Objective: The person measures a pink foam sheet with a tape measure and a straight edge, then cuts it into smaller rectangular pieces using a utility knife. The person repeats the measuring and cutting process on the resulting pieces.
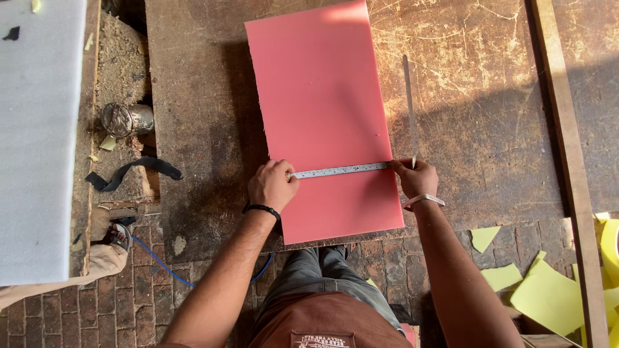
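A pink foam sheet (325, 109) lies lengthwise on a worn, scratched wooden board (490, 122). A metal ruler (340, 170) runs across the sheet near its close end. My left hand (273, 184) presses the ruler's left end at the sheet's left edge. My right hand (414, 177) is at the ruler's right end and grips a long thin blade (409, 106) that points away along the sheet's right edge.
A white foam slab (35, 135) lies at the left, with a metal can (126, 119) and a black strap (132, 169) beside it. Yellow foam offcuts (548, 293) litter the brick floor at the right. A wooden strip (567, 154) borders the board's right side.
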